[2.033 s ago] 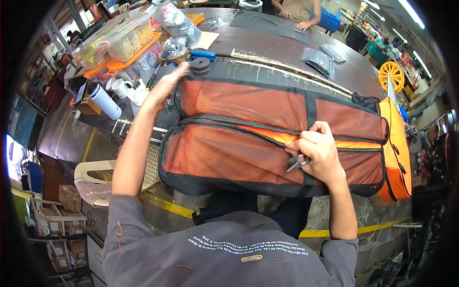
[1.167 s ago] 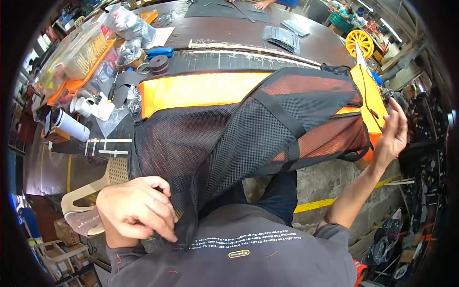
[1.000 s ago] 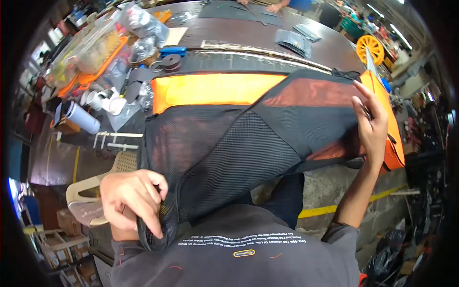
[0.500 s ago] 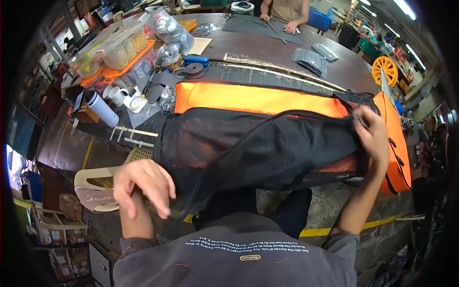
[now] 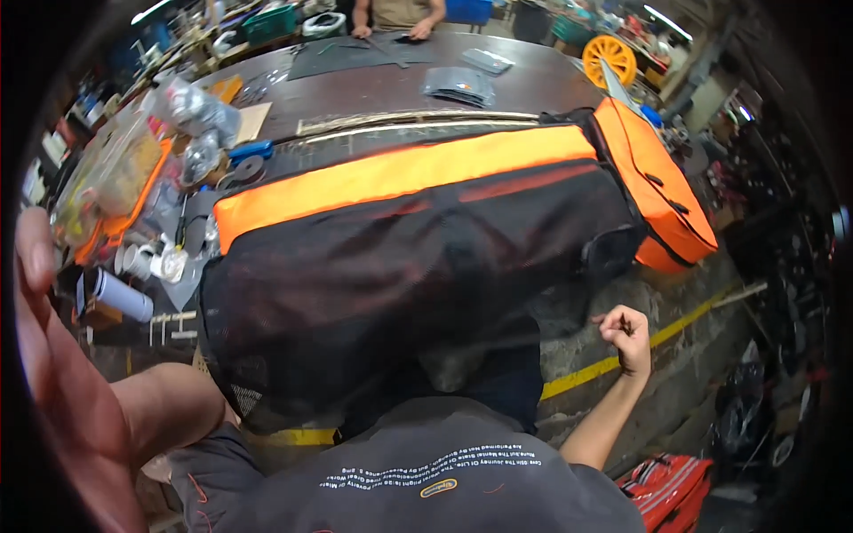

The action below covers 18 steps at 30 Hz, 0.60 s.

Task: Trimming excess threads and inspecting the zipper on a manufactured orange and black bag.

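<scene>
The long dark bench [image 5: 373,89] carries a big orange bag [image 5: 418,169] whose black mesh cover [image 5: 391,284] now hangs over the near edge, draped down toward the person's lap. Half a second ago both hands were gripping that mesh, the left at its lower left corner and the right at its far right end; now both have let go, so the cover lies spread over the bag on its own, with only an orange band showing along the top and the orange end panel [image 5: 657,195] jutting out at the right edge. The left hand [image 5: 62,382] is raised close to the camera, fingers together and empty as far as can be seen. The right hand [image 5: 626,333] hovers below the right end, curled into a loose fist, touching nothing. At the bench's left edge lie a clear plastic bin [image 5: 111,178] and a white tube [image 5: 120,296].
</scene>
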Each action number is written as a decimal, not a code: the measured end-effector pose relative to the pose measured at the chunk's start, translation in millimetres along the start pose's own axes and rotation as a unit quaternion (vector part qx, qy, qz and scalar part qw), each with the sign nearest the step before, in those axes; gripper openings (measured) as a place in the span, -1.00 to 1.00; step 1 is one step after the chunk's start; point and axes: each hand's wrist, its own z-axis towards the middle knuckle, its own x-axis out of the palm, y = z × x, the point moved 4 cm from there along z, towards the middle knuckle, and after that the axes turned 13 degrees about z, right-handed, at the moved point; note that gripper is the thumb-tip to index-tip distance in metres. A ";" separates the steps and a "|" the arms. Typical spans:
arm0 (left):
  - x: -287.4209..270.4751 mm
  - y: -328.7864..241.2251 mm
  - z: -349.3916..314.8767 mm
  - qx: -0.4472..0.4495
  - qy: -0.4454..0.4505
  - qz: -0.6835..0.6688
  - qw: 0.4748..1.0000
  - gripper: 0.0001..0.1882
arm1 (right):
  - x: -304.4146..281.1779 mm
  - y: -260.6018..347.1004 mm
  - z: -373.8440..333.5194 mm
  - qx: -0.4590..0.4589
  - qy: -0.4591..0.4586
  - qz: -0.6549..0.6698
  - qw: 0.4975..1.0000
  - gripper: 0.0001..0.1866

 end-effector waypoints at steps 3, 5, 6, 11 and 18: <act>16.6 13.6 -0.4 0.012 0.023 0.010 1.000 -0.39 | -4.0 -0.1 -2.5 0.019 -0.049 -0.001 0.999 -0.94; 27.7 17.8 -0.8 0.017 0.037 0.016 0.999 -0.38 | -9.7 5.9 -0.7 0.012 -0.076 -0.029 0.997 -0.95; 32.9 18.3 -0.1 0.020 0.045 0.020 0.999 -0.37 | -11.7 7.8 0.7 0.012 -0.086 -0.034 0.996 -0.95; 58.6 18.4 8.2 0.039 0.075 0.050 0.995 -0.34 | -12.9 10.4 8.9 -0.018 -0.115 -0.034 0.993 -0.94; 63.0 10.6 35.7 0.097 0.117 0.117 0.981 -0.30 | -6.3 4.5 20.4 -0.031 -0.129 -0.030 0.991 -0.95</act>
